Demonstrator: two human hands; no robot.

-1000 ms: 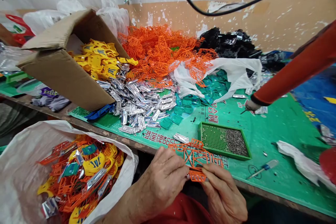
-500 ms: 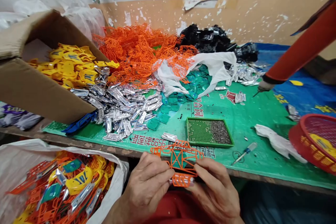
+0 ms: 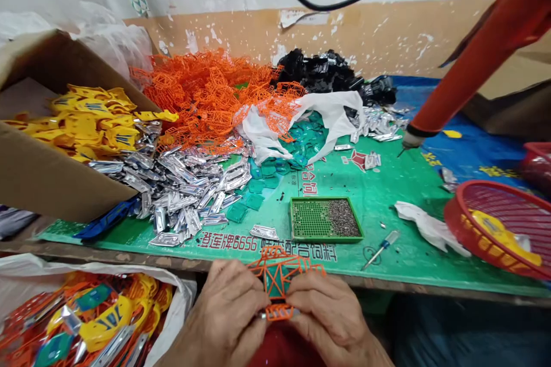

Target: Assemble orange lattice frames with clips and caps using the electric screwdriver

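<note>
Head view: orange plastic frame (image 3: pixel 278 258), teal tag (image 3: pixel 278 278) inside, held just off near edge of green mat (image 3: pixel 413 212)
Left hand (image 3: pixel 224 312): closed, pinching frame
Right hand (image 3: pixel 329 315): closed, pinching frame
Remaining far: loose orange frames (image 3: pixel 206 103), silver strips (image 3: pixel 185 195)

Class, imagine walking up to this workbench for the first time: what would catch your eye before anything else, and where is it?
A tangled heap of orange plastic lattice rises at the back of the green-topped bench, with loose silver metal pieces spread in front of it. Closest to the camera, the left hand and right hand hold an orange lattice frame with a teal piece in it.
</note>
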